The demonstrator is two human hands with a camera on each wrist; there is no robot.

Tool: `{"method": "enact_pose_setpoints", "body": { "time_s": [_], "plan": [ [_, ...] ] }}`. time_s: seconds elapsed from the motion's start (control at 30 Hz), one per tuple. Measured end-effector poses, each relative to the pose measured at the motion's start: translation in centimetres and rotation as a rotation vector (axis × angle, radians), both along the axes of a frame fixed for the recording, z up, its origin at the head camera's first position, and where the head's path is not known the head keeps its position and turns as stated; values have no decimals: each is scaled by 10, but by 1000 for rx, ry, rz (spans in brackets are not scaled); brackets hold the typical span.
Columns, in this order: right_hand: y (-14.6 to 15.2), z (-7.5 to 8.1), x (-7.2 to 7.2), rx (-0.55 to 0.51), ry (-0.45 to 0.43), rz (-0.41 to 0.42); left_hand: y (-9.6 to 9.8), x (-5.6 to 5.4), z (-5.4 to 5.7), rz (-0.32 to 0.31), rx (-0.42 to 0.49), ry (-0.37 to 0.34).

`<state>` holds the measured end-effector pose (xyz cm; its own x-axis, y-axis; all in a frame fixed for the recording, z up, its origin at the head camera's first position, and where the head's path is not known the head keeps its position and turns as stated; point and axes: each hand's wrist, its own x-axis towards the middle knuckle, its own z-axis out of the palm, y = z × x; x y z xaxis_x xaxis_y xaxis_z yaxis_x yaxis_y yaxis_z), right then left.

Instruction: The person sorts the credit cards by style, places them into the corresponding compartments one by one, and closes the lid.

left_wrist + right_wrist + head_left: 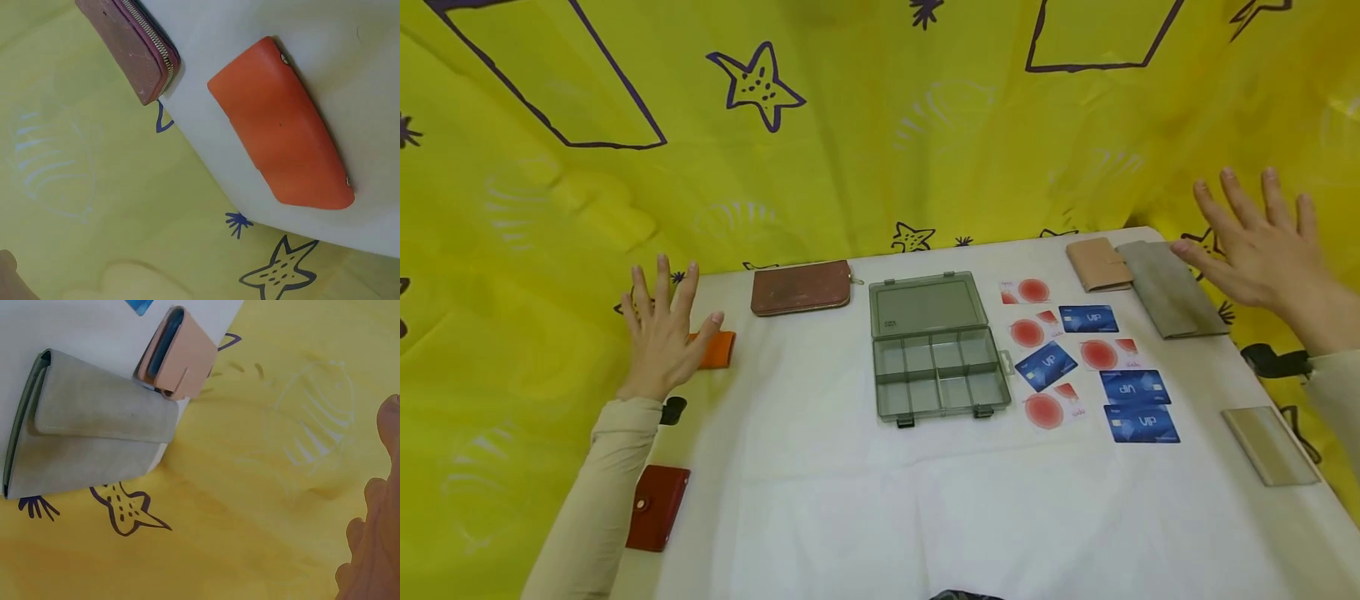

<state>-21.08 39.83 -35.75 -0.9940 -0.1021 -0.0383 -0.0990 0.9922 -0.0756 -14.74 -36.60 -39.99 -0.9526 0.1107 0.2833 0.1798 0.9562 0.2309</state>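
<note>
My left hand (658, 333) is raised over the left side of the table, fingers spread, holding nothing. It partly covers an orange wallet (718, 350), which the left wrist view shows whole, an orange case (281, 131) with metal snaps. Spread wide too, my right hand (1262, 242) hangs above the right edge, near a grey-green long wallet (1172, 287) and a pink-beige small wallet (1099, 265). A clear grey compartment box (928, 308) lies with its lid up at the middle; its compartments show no contents. Blue VIP cards (1131, 387) and red-and-white cards (1043, 411) lie right of it.
A brown zip wallet (801, 287) lies at the back left. Near the left edge is a dark red snap wallet (658, 508), partly behind my sleeve. A beige flat wallet (1270, 446) lies at the right edge. Yellow patterned cloth (850, 167) hangs behind the white table (820, 517).
</note>
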Motion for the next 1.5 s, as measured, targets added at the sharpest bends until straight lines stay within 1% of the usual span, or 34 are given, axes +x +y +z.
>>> {"method": "enact_pose_setpoints", "body": {
  "time_s": [0.2,0.4,0.53,0.6,0.7,0.77,0.87,0.93,1.03,1.1,1.17,1.23,1.37,1.5],
  "plan": [
    [6,-10,-3,2,-35,18,4,-3,-4,-5,-2,-37],
    [10,-26,-4,-37,-41,78,12,-9,-8,-11,1,-70],
    [4,-38,-8,-118,-61,143,19,-11,-15,-20,14,-61],
    [-2,-44,-11,-175,-103,160,23,-9,-21,-32,22,-54],
    [-10,-57,-11,-253,-141,173,33,-7,-31,-58,48,-58],
    [-15,-68,-8,-312,-148,189,42,-5,-39,-76,62,-68],
    [-24,-85,-1,-376,-131,214,58,-1,-53,-106,78,-92],
    [-32,-94,4,-416,-142,214,71,1,-63,-131,72,-102],
    [-48,-102,8,-449,-177,215,91,4,-78,-178,76,-124],
    [-58,-106,7,-465,-198,226,106,5,-87,-209,80,-147],
    [-68,-109,4,-483,-200,251,120,6,-92,-241,113,-183],
    [-78,-111,-1,-516,-213,261,135,7,-96,-274,163,-235],
    [-98,-115,-16,-558,-236,268,158,9,-98,-336,296,-348],
    [-109,-120,-37,-507,-247,291,176,11,-101,-394,397,-437]
  ]
}}
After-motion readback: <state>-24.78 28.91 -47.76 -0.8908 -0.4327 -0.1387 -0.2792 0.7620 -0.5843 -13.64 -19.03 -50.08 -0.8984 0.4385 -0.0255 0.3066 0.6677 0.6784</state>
